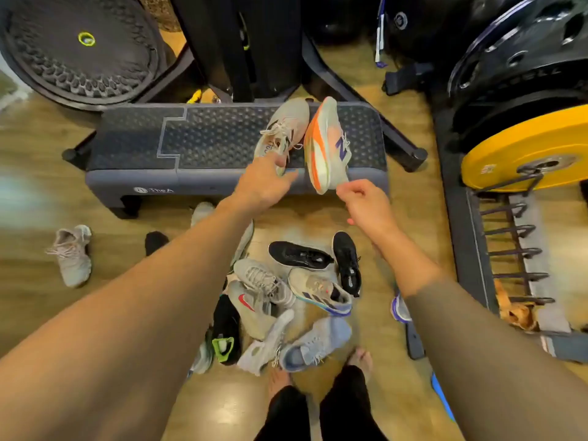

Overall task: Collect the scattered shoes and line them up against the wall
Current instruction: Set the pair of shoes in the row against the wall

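My left hand (265,183) holds the heel of a beige sneaker (284,128) that lies on the dark step platform (210,138). My right hand (362,202) pinches the heel of an orange and white running shoe (327,144), tipped on its side above the platform's right part. On the wooden floor below my arms lies a pile of several shoes (286,300): black, grey, white and light blue ones. A lone pinkish-grey sneaker (71,254) lies apart at the left. A blue-soled shoe (399,308) peeks out under my right forearm.
A black weight plate (76,46) leans at the back left. A yellow weight plate (521,148) and a metal rack (515,256) stand at the right. Dark machine legs (359,90) spread behind the platform. My bare feet (359,361) stand by the pile.
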The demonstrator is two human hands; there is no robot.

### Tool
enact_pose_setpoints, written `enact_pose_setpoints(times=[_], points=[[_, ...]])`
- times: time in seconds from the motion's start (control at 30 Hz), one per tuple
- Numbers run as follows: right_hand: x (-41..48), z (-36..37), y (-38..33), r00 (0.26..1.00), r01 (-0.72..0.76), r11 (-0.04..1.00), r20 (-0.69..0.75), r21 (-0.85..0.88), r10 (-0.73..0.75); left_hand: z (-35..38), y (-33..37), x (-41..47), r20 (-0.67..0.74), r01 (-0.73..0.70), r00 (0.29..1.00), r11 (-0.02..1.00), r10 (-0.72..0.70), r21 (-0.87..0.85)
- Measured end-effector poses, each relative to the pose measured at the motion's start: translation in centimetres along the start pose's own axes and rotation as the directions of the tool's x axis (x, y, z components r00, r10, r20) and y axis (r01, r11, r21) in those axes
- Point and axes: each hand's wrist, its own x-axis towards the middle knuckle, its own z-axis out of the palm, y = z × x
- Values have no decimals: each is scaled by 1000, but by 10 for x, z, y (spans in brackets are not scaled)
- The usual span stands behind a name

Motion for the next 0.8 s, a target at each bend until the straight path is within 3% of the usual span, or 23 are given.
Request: enact_pose_setpoints(times=[0.13,0.33,0.47,0.57,0.67,0.73,0.8], points=[[75,23,43,999,-37,999,11,1,37,44,-38,61,40,70,996,990,-75,119],[173,48,95,995,-27,998,-98,-50,22,86,-70,149,-86,54,996,968,-34,245],[208,62,112,994,-37,997,-107,-60,30,102,-81,177,-60,79,996,940,-63,332],[220,69,114,999,-39,999,-31,-17,39,100,-85,184,-99,97,994,835,-52,541],[227,70,116,999,-47,982,7,-185,49,97,-83,179,-135,99,991,687,-1,720],[228,76,114,1000,4,955,30,-296,5,102,-79,170,-114,62,993,650,37,757],[223,81,111,998,51,970,45,-238,-41,104,-75,160,-97,23,992,658,77,753]])
